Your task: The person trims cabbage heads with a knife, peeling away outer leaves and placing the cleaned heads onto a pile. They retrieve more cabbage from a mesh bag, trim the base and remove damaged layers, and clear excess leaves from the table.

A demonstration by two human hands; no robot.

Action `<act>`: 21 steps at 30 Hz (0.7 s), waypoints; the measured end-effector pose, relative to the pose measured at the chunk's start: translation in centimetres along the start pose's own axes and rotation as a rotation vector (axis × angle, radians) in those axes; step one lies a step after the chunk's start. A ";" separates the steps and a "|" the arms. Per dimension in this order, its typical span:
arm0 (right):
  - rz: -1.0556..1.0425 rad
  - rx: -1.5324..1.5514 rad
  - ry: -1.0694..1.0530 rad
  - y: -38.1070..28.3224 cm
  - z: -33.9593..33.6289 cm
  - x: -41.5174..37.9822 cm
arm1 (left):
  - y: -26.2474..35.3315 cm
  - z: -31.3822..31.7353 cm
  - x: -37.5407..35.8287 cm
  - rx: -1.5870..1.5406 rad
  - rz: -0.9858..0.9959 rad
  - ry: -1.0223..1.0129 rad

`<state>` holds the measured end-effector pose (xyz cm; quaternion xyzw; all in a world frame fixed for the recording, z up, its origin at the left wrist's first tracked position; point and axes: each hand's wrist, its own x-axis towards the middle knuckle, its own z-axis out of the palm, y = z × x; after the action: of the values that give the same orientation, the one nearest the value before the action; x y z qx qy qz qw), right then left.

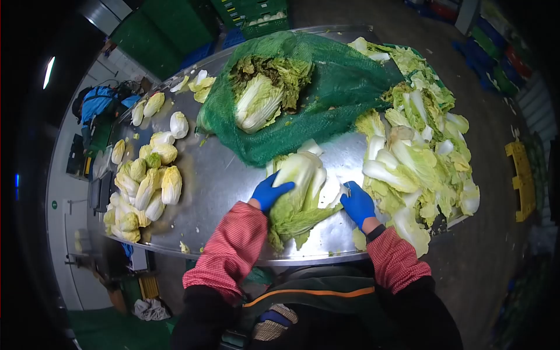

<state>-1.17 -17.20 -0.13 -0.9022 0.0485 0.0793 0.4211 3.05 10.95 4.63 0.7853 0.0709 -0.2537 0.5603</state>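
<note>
A large leafy cabbage (300,181) lies on the metal table (204,204) in front of me. My left hand (271,192), in a blue glove, grips its left side with thumb and fingers. On the other side, my gloved right hand (357,204) is closed beside the cabbage's outer leaves, around something small that I cannot make out. Beyond them a green net bag (344,76) lies with its mouth open, and another cabbage (259,102) with browned leaves shows inside.
Several small trimmed cabbages (149,189) are piled on the table's left. A big heap of loose leaves (417,157) covers the right end. Green crates (265,26) stand behind the table, and a yellow pallet (520,181) is at the far right.
</note>
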 end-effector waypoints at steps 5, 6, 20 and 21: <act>-0.053 0.095 -0.058 -7.5 -3.6 -0.6 | 1.2 1.1 -3.3 -0.783 0.033 -0.220; -0.078 0.187 -0.052 -9.1 -3.8 -0.5 | 2.0 1.8 -4.1 -0.819 0.091 -0.226; -0.297 0.387 -0.086 -12.5 -5.4 -1.9 | 4.9 3.0 -7.1 -0.718 0.288 -0.058; -0.261 0.422 -0.117 -12.6 -5.8 -1.9 | 4.7 3.1 -7.3 -0.865 0.236 -0.109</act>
<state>-0.55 -13.56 13.34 -0.7869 -0.0772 0.0646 0.6088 -2.39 7.68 11.34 0.4670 0.0508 -0.1761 0.8651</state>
